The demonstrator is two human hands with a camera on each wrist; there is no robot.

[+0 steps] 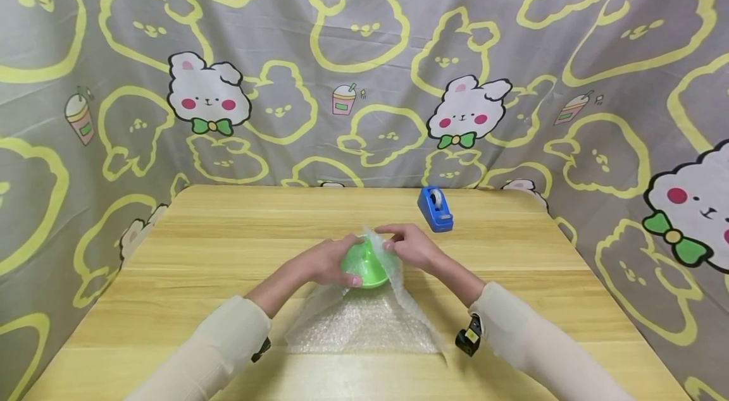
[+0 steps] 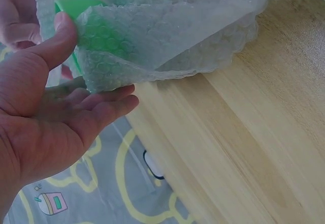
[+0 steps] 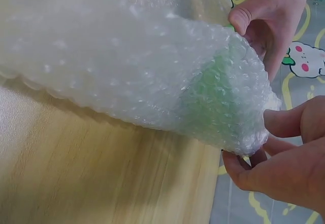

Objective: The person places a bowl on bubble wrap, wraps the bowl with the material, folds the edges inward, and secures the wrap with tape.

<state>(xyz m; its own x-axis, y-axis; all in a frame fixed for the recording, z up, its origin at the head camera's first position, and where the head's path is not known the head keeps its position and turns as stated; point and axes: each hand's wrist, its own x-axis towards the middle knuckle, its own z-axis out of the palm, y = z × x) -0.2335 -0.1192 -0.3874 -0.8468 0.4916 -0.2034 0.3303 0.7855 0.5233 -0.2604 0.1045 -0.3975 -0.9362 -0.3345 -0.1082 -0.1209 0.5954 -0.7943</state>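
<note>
A bright green bowl stands tilted near the middle of the table, its inside toward me. Clear bubble wrap passes behind it, folds up over both sides and spreads flat toward me. My left hand grips the bowl and the wrap from the left; the left wrist view shows the thumb on the green rim and the fingers under the wrapped side. On the far right side, my right hand pinches the folded edge of the bubble wrap between thumb and fingers. Through the wrap the bowl shows as a green blur in the right wrist view.
A blue tape dispenser with a roll of tape stands at the back right of the wooden table. Grey patterned curtain hangs behind the table and along both sides.
</note>
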